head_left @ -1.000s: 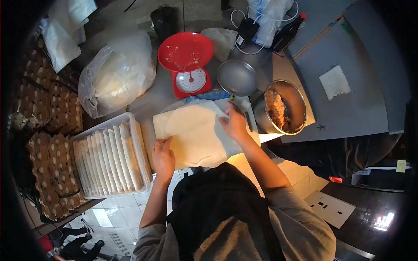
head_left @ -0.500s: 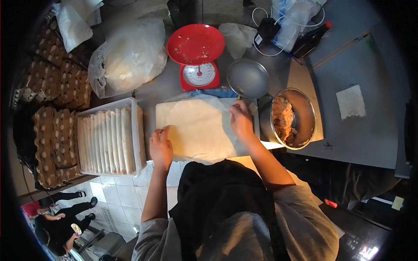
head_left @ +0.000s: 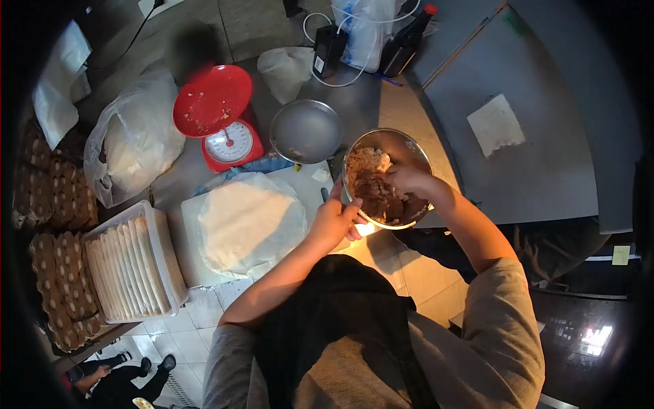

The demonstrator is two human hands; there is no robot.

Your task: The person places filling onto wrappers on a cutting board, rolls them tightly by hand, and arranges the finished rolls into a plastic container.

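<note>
Head: R fingers (head_left: 400, 178) part-hidden in pot (head_left: 402, 144)

pot (head_left: 403, 146): glossy metal | filling (head_left: 373, 187): rough | sheet (head_left: 246, 221): smooth, matt | scale dish (head_left: 216, 95): glossy | egg trays (head_left: 60, 283): rough, matt

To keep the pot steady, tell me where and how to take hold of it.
Take the metal pot by its rim at the left, coming from the cutting board side: that round, open edge should give a firm hold, and the left hand holds it there. The right looks worse, since the right hand reaches in over it.
</note>
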